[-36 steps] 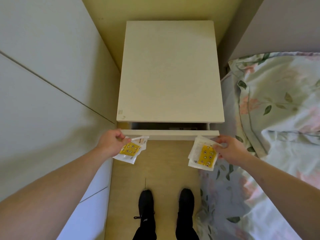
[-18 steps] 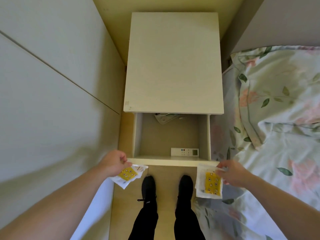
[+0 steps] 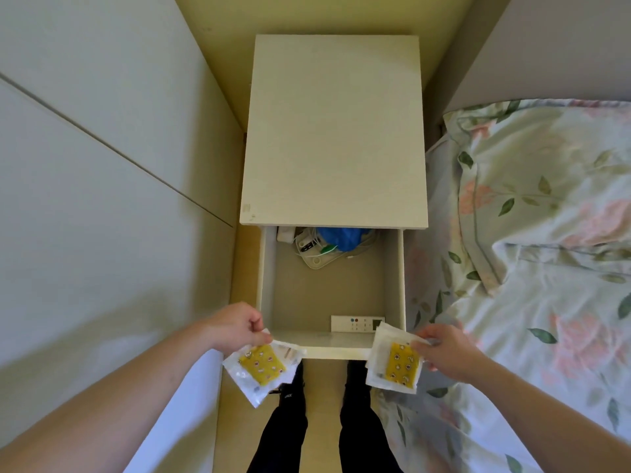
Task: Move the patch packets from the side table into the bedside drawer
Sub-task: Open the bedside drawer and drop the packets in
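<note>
A bedroom in a home, seen from beside the bed.

A bed (image 3: 546,302) with a floral cover and pillow (image 3: 539,186) fills the right; a pale bedside table (image 3: 334,131) stands against the far wall, its drawer (image 3: 333,348) pulled open with a remote control (image 3: 356,323) and cables (image 3: 317,249) inside; plain cupboard panels (image 3: 102,165) line the left.

The side table (image 3: 336,131) stands between a wall on its left and the bed (image 3: 532,233) on its right. Below its near edge the drawer (image 3: 333,348) is pulled out toward the person. At the drawer's back edge, partly under the table top, lies a tangle of cables and a bag (image 3: 327,245). A remote (image 3: 356,323) lies flat against the drawer's front wall, toward the front right corner. Two feet stand on the floor just before the drawer front.
</note>
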`<state>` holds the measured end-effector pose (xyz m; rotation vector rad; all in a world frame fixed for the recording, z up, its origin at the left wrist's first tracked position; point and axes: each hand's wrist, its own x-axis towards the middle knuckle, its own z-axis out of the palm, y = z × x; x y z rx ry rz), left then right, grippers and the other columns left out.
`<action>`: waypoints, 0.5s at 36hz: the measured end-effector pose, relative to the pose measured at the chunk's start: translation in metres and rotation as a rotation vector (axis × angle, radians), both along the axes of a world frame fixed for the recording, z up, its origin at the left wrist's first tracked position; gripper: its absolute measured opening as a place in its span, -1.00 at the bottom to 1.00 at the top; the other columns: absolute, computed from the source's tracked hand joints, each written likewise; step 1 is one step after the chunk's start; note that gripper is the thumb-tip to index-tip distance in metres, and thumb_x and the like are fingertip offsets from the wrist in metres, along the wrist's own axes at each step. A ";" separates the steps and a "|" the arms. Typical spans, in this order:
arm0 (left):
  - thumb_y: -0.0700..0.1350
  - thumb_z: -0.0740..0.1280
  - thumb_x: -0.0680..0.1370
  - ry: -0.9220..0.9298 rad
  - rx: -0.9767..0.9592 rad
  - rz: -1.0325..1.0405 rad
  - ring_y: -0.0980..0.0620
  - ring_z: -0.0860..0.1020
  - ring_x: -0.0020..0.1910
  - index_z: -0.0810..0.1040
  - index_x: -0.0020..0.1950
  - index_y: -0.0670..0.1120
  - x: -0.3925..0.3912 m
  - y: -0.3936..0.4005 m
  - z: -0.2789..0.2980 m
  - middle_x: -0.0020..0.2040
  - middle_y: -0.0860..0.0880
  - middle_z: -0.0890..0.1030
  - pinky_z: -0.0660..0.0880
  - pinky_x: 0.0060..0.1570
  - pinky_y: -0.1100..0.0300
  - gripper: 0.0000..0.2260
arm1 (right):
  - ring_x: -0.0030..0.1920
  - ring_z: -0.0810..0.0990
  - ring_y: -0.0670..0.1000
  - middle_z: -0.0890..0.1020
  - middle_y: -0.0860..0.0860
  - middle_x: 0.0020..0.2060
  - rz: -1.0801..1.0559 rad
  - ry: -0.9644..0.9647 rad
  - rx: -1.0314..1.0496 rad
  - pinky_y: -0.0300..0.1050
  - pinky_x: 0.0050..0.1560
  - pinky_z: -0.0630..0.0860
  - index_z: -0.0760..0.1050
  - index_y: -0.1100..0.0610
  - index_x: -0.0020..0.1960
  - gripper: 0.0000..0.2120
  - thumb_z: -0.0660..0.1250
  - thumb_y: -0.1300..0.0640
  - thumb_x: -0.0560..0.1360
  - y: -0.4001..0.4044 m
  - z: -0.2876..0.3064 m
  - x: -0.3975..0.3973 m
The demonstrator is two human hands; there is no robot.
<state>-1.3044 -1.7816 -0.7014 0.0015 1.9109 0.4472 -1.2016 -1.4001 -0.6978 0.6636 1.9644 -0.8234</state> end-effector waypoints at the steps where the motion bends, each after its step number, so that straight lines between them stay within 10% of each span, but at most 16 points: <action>1: 0.08 0.45 0.53 0.015 0.026 0.011 0.20 0.33 -0.52 0.43 -0.31 -0.01 -0.005 0.007 0.006 -0.47 0.12 0.39 0.29 -0.40 0.27 -0.67 | -0.30 0.63 -0.06 0.67 0.02 -0.13 -0.009 0.016 -0.013 -0.38 -0.40 0.47 0.60 0.02 -0.04 -0.93 0.35 0.06 0.59 -0.001 0.004 -0.006; 10: 0.01 0.40 0.58 0.251 0.112 0.360 -0.04 0.57 -0.29 0.51 -0.24 -0.11 -0.029 0.059 -0.005 -0.24 -0.15 0.64 0.47 -0.27 0.15 -0.73 | -0.33 0.67 -0.01 0.71 -0.01 -0.24 -0.139 0.173 -0.004 -0.10 -0.14 0.63 0.62 0.06 -0.07 -0.92 0.38 0.09 0.57 0.001 0.006 -0.047; 18: 0.05 0.38 0.59 0.377 -0.007 0.282 0.12 0.48 -0.35 0.52 -0.29 -0.03 -0.013 0.088 -0.033 -0.35 0.06 0.54 0.29 -0.40 0.25 -0.71 | -0.26 0.69 -0.01 0.71 -0.03 -0.21 -0.203 0.138 -0.013 -0.14 -0.16 0.63 0.62 0.03 -0.09 -0.91 0.37 0.06 0.57 -0.002 -0.006 -0.041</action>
